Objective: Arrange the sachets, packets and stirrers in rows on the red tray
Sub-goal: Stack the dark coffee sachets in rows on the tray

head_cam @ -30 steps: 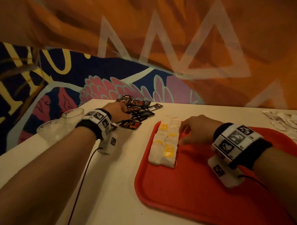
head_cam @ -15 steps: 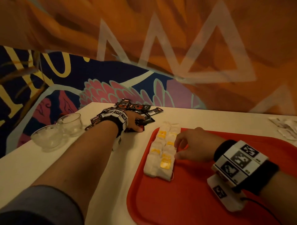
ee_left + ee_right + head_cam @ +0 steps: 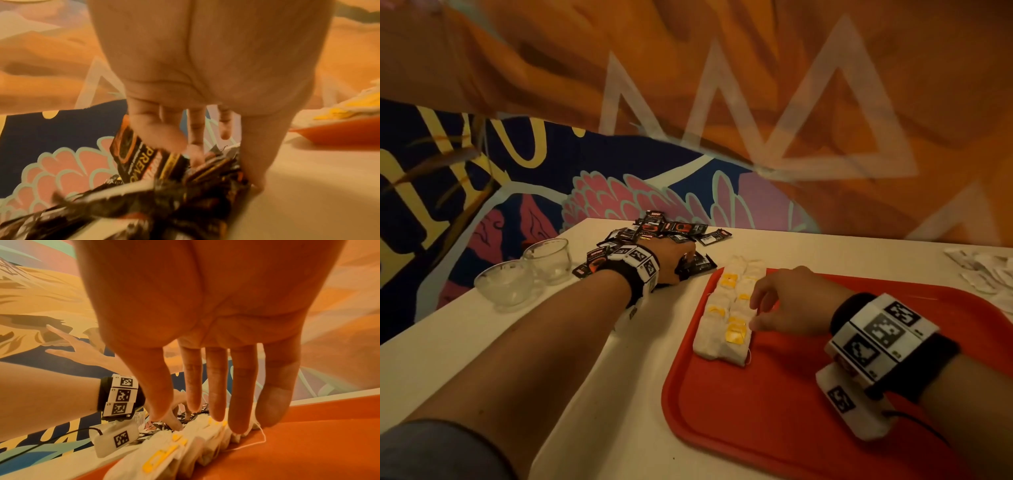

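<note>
Fingers of the left hand have dug deeper into the heap of glossy black sachets since a second ago, curling round some; right hand, fingers straight, steadies the white teabag packets rowed along the red plastic tray's left edge; black row likely next.

Two clear glass cups side by side, white table left edge; painted mural behind.

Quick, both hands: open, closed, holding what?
Left hand: grip closing on the black sachets.
Right hand: open, straight fingers against the white packets; holding nothing.
</note>
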`<act>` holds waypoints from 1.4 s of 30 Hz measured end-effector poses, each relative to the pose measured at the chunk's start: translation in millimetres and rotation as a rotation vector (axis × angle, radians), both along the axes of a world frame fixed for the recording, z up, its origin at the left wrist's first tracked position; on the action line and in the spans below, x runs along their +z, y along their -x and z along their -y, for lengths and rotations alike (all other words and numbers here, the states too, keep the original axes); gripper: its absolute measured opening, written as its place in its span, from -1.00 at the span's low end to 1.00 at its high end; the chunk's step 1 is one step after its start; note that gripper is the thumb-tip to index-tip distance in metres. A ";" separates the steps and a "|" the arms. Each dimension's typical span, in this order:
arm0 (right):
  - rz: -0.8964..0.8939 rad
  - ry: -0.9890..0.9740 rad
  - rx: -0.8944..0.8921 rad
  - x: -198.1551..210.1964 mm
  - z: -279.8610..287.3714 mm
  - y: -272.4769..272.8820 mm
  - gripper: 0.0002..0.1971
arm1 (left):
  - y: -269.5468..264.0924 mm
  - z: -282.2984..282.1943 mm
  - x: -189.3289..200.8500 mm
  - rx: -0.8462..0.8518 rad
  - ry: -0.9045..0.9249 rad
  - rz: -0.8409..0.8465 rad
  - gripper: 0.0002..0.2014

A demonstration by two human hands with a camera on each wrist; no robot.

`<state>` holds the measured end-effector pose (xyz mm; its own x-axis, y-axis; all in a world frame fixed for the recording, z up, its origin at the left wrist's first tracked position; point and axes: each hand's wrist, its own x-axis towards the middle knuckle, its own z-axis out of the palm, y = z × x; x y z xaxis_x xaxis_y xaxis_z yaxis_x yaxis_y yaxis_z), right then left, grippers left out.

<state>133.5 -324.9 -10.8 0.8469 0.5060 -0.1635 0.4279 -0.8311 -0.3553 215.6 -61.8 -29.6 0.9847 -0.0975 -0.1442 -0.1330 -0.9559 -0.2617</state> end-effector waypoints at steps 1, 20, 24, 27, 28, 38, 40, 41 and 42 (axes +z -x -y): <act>0.003 0.001 -0.001 1.4 0.2 1.1 -0.67 | 0.9 0.8 1.8 0.018 -0.018 0.013 -0.34; -0.011 -0.060 0.009 9.3 1.8 20.1 -0.66 | 7.3 1.6 -1.9 0.136 0.124 -0.027 -0.47; -0.011 -0.090 -0.006 11.2 8.7 21.2 -0.68 | 18.1 -12.1 0.5 0.230 0.296 0.089 -0.63; -0.008 -0.109 -0.012 11.9 9.9 21.1 -0.71 | 29.0 -23.2 7.3 0.284 0.397 0.218 -0.66; -0.008 -0.118 -0.011 12.1 9.5 21.5 -0.72 | 32.7 -27.7 9.8 0.296 0.438 0.268 -0.65; -0.077 -0.378 -0.012 18.1 -11.4 15.7 -0.73 | 85.3 -40.0 39.0 0.161 0.841 0.387 -0.67; -0.135 -0.495 -0.049 16.6 -21.1 15.0 -0.68 | 94.5 -34.7 41.9 0.112 0.915 0.393 -0.66; -0.150 -0.534 -0.070 15.6 -26.4 14.4 -0.64 | 99.2 -31.7 43.3 0.095 0.961 0.393 -0.65; -0.166 -0.570 -0.090 14.8 -32.0 14.6 -0.58 | 104.5 -27.8 44.7 0.078 0.999 0.390 -0.63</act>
